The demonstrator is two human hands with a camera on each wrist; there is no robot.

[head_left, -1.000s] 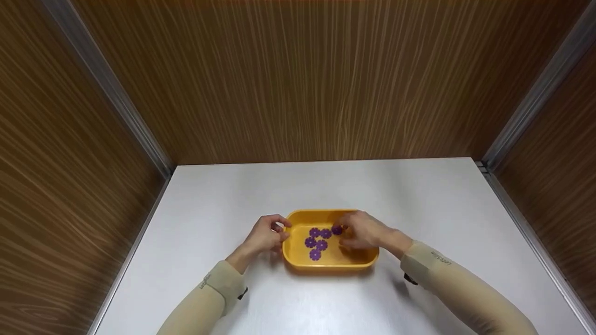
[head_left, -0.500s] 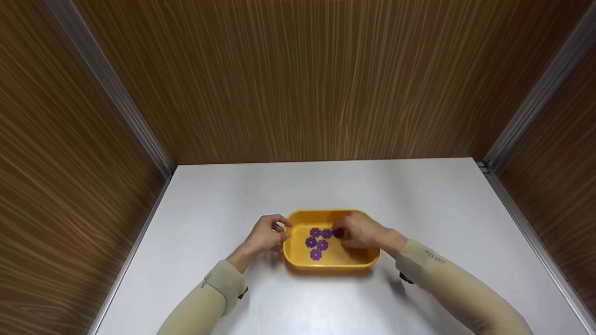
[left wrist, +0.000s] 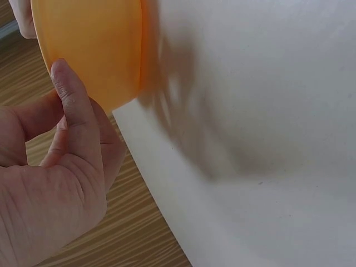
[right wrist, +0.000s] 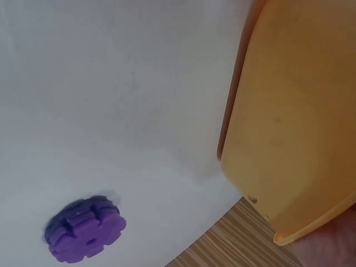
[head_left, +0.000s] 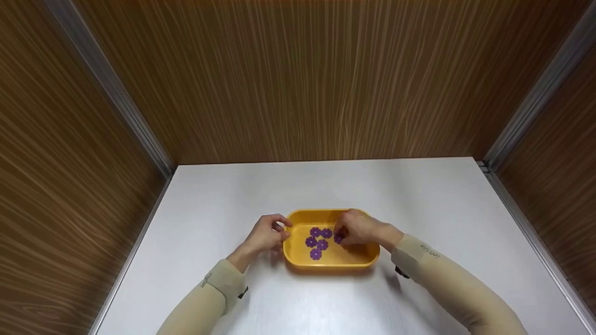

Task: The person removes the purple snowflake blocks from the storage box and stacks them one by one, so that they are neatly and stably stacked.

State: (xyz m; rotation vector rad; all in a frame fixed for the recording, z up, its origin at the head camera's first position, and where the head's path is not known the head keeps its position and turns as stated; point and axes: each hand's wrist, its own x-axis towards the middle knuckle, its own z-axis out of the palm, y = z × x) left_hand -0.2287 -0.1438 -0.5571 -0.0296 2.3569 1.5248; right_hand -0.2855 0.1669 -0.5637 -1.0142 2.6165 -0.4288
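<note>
A yellow tray (head_left: 326, 266) lies on the white table, with several purple notched discs (head_left: 315, 254) grouped inside it. My left hand (head_left: 264, 235) pinches the tray's left rim between fingers and thumb. In the left wrist view that same hand (left wrist: 61, 161) has a fingertip against the outer wall of the tray (left wrist: 100, 50). My right hand (head_left: 361, 228) reaches over the tray's right end, its fingers holding a notched disc (head_left: 338, 238) just right of the group. From the right wrist, the tray's outside (right wrist: 289, 111) hides most of that hand (right wrist: 331, 239).
Another purple notched disc (right wrist: 86, 231) rests on the table outside the tray, seen in the right wrist view. A wood-grain panel (head_left: 321, 83) stands behind the white table (head_left: 209, 195), with similar panels at both sides, framed by metal rails (head_left: 535, 97).
My right hand has shifted slightly, its fingers closing around the disc, which has moved a little nearer the person. The left hand and the other discs stay nearly still.
</note>
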